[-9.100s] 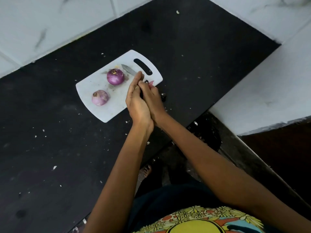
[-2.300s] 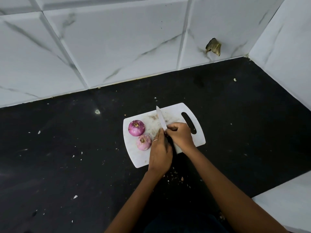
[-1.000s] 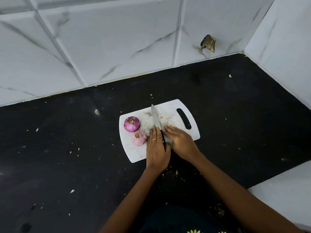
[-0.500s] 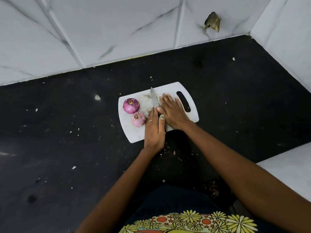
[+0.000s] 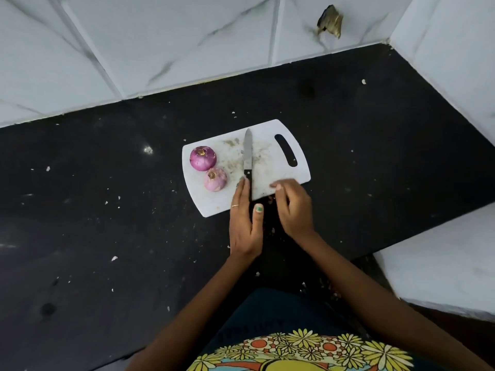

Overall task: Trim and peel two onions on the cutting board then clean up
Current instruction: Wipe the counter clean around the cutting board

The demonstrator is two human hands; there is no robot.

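A white cutting board (image 5: pixel 211 203) lies on the black counter (image 5: pixel 107 236). Two peeled purple onions sit on its left part: a darker one (image 5: pixel 202 158) and a paler one (image 5: pixel 215 179) just in front of it. A knife (image 5: pixel 248 152) lies flat mid-board, blade pointing away, its black handle running beside my left hand's fingers. My left hand (image 5: pixel 245 223) stands on edge at the board's near rim, fingers straight and together, holding nothing. My right hand (image 5: pixel 294 207), slightly blurred, rests with loosely curled fingers on the board's near right edge. Small brown scraps (image 5: pixel 270 200) lie between the hands.
White marble tiles (image 5: pixel 187 44) back the counter, with a broken patch (image 5: pixel 330 21) at the upper right. A white ledge (image 5: pixel 442 263) borders the counter on the right. Pale crumbs dot the black surface. My patterned shirt (image 5: pixel 294 349) fills the bottom edge.
My right hand has slid from over the knife and mid-board back to the near right edge. The knife now lies uncovered. My left hand stays at the near rim.
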